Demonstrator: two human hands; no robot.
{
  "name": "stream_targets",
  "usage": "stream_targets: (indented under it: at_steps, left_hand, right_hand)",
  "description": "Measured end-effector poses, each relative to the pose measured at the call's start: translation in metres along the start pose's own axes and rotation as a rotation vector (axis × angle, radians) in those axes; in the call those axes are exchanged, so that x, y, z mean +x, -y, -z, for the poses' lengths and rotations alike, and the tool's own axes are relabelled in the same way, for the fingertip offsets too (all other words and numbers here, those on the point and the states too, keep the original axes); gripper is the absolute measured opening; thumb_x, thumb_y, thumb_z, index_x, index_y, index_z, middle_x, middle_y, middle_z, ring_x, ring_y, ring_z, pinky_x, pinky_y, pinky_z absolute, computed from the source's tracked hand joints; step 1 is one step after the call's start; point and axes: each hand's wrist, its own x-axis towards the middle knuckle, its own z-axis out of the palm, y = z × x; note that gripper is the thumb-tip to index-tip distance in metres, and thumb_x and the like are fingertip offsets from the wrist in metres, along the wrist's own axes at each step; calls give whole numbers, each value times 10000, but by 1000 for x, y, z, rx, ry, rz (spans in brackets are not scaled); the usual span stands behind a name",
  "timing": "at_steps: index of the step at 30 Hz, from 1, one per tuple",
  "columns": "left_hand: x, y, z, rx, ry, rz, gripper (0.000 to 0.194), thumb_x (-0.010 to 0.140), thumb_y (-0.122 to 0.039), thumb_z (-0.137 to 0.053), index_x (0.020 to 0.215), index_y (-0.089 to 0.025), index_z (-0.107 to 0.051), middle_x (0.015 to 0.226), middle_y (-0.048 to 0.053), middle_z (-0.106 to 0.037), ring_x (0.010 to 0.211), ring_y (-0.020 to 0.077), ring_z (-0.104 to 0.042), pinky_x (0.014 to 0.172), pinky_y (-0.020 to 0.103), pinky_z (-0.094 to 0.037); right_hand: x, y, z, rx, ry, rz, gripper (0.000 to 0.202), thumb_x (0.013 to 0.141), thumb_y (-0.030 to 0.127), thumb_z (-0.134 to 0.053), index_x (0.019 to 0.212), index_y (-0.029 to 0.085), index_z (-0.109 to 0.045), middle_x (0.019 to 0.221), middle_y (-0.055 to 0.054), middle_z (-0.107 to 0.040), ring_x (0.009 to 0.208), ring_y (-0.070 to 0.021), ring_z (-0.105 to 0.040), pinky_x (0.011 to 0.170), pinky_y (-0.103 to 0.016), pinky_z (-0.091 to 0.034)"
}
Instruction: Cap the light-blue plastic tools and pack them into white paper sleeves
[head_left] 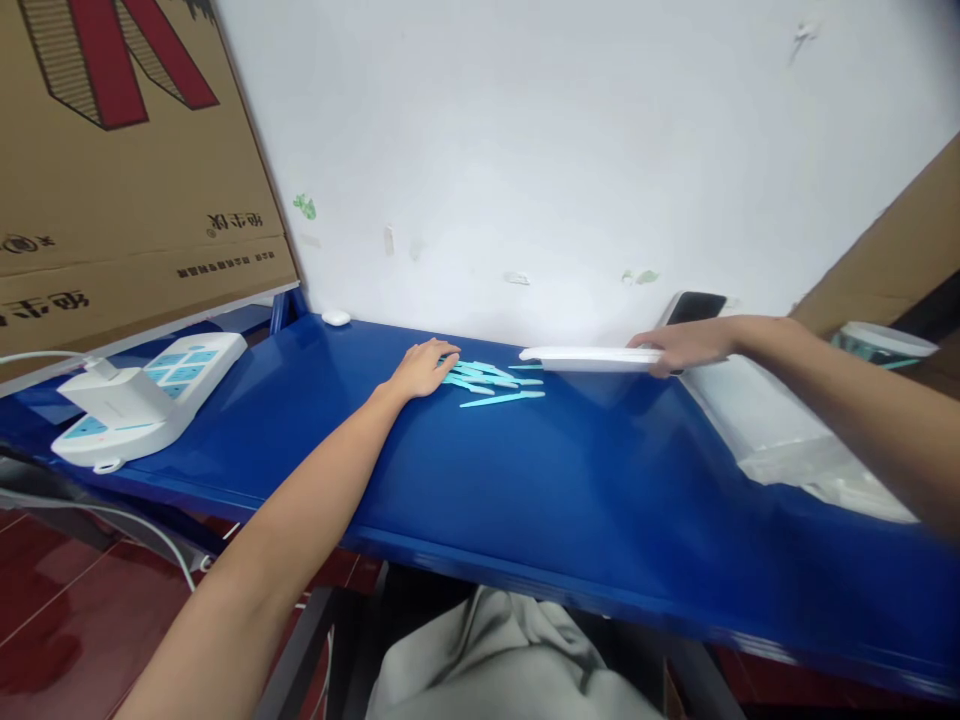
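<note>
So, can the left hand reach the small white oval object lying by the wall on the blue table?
Probably yes. The left hand rests flat beside the light blue plastic sticks, and only bare blue table lies between it and the small white oval object.

the blue table top is smooth and glossy, mirroring the wall. the teal sticks and the flat white tray look like smooth plastic, though blur makes that unsure. the power strip is shiny white plastic; the box is matt corrugated cardboard.
</note>
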Motion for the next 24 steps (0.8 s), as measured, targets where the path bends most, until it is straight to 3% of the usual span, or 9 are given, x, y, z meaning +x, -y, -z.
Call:
stream_targets:
  at_steps: [3,7,12,15,19,24]
  left_hand:
    - [0,0,-1,-21,20,24,568,1028,-521,-309,1392,-229,-633,1513,63,-573,1475,320,-427,1224,505,-320]
    - [0,0,-2,-32,71,82,631,1029,-583,-272,1480,-235,-544,1576,68,-500,1517,327,-355,1243,548,-253]
    - [3,2,-2,-35,22,56,606,1044,-520,-249,1426,-194,-587,1512,93,-567,1425,276,-485,1223,449,-327]
    - [4,3,-2,-31,1,43,603,1048,-493,-236,1427,-185,-590,1494,94,-585,1403,269,-506,1213,413,-346]
    - [2,-1,1,18,98,43,599,1054,-539,-203,1469,-299,-563,1552,47,-530,1485,282,-409,1234,515,-286]
    - [0,-6,6,68,188,48,618,1050,-565,-181,1429,-330,-609,1569,56,-510,1530,295,-338,1225,582,-252]
  right_hand:
    - [7,2,-5,70,251,70,515,735,276,-609,1243,204,-645,1207,-120,-714,1031,-262,-666,844,-319,-492]
    - [20,23,-6,31,179,90,605,722,367,-637,1314,244,-604,1286,-112,-688,1108,-329,-661,908,-401,-523]
    - [30,63,9,-54,45,186,680,747,419,-644,1400,247,-566,1350,-139,-656,1170,-384,-633,960,-499,-502]
    - [30,78,24,-72,47,210,630,744,427,-660,1353,283,-591,1337,-109,-660,1185,-390,-611,960,-512,-485]
    - [24,81,38,-74,162,152,557,739,390,-681,1284,296,-619,1310,-86,-660,1191,-377,-589,954,-497,-460]
    - [7,62,39,-84,248,52,691,687,305,-717,1362,276,-572,1295,-106,-658,1168,-370,-584,924,-456,-445]
